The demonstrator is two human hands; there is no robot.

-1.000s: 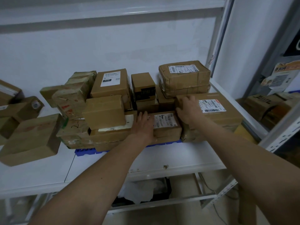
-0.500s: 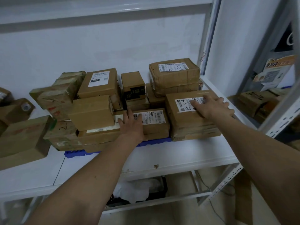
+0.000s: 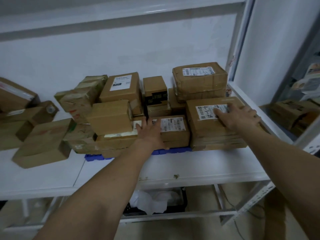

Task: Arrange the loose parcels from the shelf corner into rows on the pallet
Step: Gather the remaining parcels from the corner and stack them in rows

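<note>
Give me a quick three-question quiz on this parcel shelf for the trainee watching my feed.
1. True or false: the right hand lies flat on top of the big parcel with the handwritten label.
2. What does the left hand rest on? A) the bare shelf B) the flat labelled parcel at the front of the stack C) the dark-banded box
3. Fill in: the colour of the pallet peeking out under the front parcels is ____.

Key: 1 true; 2 B; 3 blue.
</note>
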